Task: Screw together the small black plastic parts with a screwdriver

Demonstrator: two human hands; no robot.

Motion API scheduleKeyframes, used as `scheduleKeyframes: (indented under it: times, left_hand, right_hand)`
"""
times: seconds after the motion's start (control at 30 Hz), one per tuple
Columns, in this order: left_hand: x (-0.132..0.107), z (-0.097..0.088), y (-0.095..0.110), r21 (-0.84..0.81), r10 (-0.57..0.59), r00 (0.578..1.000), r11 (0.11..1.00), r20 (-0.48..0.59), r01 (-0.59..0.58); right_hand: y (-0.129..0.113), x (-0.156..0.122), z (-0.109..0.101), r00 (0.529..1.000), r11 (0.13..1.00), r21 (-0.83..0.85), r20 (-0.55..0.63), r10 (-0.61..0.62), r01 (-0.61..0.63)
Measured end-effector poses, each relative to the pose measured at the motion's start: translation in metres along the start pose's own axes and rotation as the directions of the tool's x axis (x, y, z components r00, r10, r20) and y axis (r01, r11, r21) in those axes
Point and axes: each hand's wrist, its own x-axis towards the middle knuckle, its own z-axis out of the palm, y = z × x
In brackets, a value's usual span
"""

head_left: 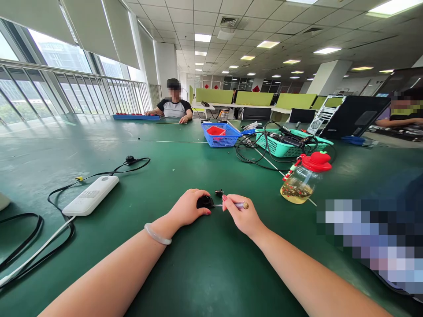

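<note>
My left hand (189, 206), with a pale bangle on the wrist, is closed around a small black object (205, 202) on the green table; its kind is not clear. In my right hand (243, 216) is a screwdriver (238, 205), gripped between thumb and fingers. Its thin shaft points left and its tip meets the side of the black object. Just beyond the two hands lies a second small black piece (218, 193), apart from the first.
A white power bank (91, 196) with cables lies to the left. On the right stands a red-lidded bottle (302, 180). Farther back are a blue basket (220, 140) and a teal basket (280, 149) with black cables. A person (174, 105) sits at the far edge.
</note>
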Motion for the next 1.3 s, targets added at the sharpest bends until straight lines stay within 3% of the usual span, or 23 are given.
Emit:
scheduleKeyframes:
  times: [0.17, 0.33, 0.53, 0.63, 0.73, 0.93, 1.17, 1.3]
  left_hand:
    - [-0.002, 0.001, -0.001, -0.008, 0.055, 0.998, 0.998, -0.01, -0.055]
    - [-0.002, 0.002, -0.003, -0.012, 0.079, 0.997, 0.997, -0.009, -0.079]
    - [-0.001, 0.003, -0.004, 0.004, 0.076, 0.997, 0.997, -0.017, -0.076]
    - [-0.002, 0.004, -0.003, 0.02, 0.092, 0.995, 0.996, -0.024, -0.092]
    - [-0.004, 0.005, -0.002, 0.037, 0.106, 0.994, 0.994, -0.033, -0.105]
    - [-0.005, 0.004, 0.0, 0.05, 0.103, 0.993, 0.994, -0.059, -0.1]
    - [-0.006, 0.0, 0.005, 0.047, 0.24, 0.952, 0.971, -0.192, -0.235]
    - [-0.006, -0.001, 0.007, 0.082, 0.244, 0.946, 0.969, -0.215, -0.231]
  right_hand:
    - [-0.004, -0.005, 0.0, 0.988, 0.986, -0.071, 0.047, -0.147, 0.15]
    - [-0.008, -0.01, 0.004, 0.93, 0.934, -0.14, 0.225, -0.292, 0.328]
    - [-0.007, -0.01, 0.006, 0.933, 0.945, -0.118, 0.237, -0.27, 0.304]
    - [-0.005, -0.01, 0.004, 0.942, 0.944, -0.061, 0.109, -0.316, 0.324]
    - [-0.002, -0.009, 0.003, 0.963, 0.96, -0.07, 0.003, -0.271, 0.27]
    - [0.002, -0.004, 0.005, 0.989, 0.989, -0.049, 0.035, -0.14, 0.142]
    - [0.004, -0.002, 0.005, 0.99, 0.991, -0.026, 0.052, -0.127, 0.129]
    - [0.002, -0.003, 0.003, 0.983, 0.984, 0.006, 0.043, -0.181, 0.181]
